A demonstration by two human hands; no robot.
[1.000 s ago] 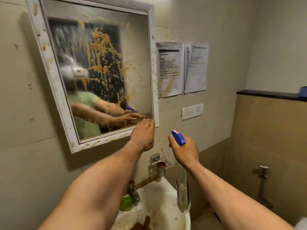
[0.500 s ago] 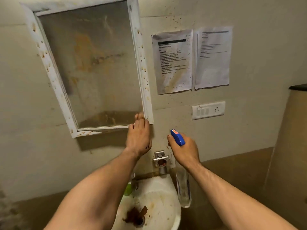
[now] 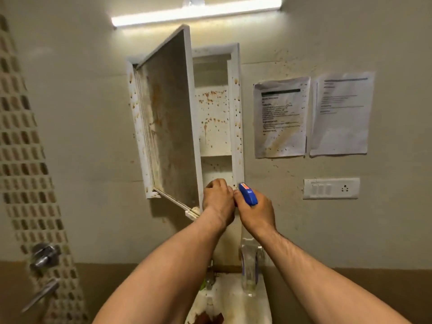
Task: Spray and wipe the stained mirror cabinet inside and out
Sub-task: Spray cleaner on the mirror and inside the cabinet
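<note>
**— Which step are you on?**

— My left hand (image 3: 217, 197) is curled in at the lower free corner of the mirror door (image 3: 170, 127). I can't tell if it grips that edge or only rests against it. My right hand (image 3: 256, 211) touches it and is wrapped round the spray bottle (image 3: 248, 194), blue trigger head up, clear body hanging over the washbasin (image 3: 236, 300).

**— And the cabinet?**

— It's on the far wall ahead, with the door swung out to the left. The cabinet interior (image 3: 214, 122) is spattered orange-brown across its back panel and the shelf (image 3: 216, 155). I'd call this the opening-up step, and the inside looks untouched.

**— Next?**

— Probably free the door, raise the nozzle to that back panel and squeeze. I see no cloth, so wiping needs one fetched. The taped papers (image 3: 280, 116) on the right should stay dry.
</note>
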